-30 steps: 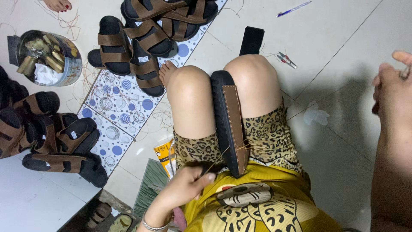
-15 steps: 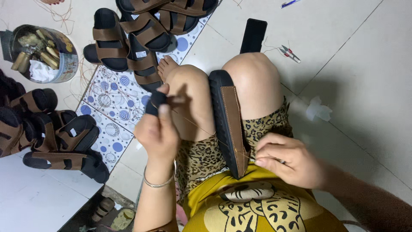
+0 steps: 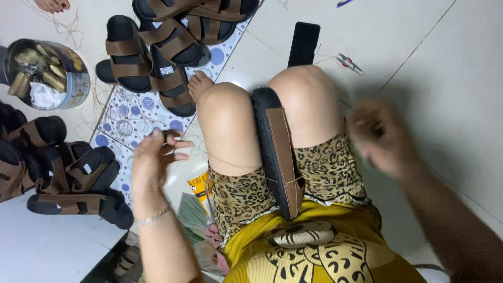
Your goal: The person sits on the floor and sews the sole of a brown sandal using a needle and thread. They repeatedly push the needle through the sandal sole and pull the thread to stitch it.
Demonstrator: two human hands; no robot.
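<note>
A black-soled sandal (image 3: 276, 152) with a brown strap is clamped upright between the knees, above the tiled floor (image 3: 419, 47). The right hand (image 3: 378, 137) has been swung out to the right since a moment ago, drawing thread taut; blurred, its grip cannot be told. The left hand (image 3: 152, 160) has been lifted left, fingers (image 3: 175, 142) pinched on a small dark piece.

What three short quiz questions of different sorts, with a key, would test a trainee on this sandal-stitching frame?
1. True or false: the sandal lies flat on the floor.
2. Which hand is too blurred to show its grip? A left hand B right hand
3. Fill in: the tin stands to the person's ____.

Key: 1 false, it is wedged on edge between the knees; 2 B; 3 left.
</note>
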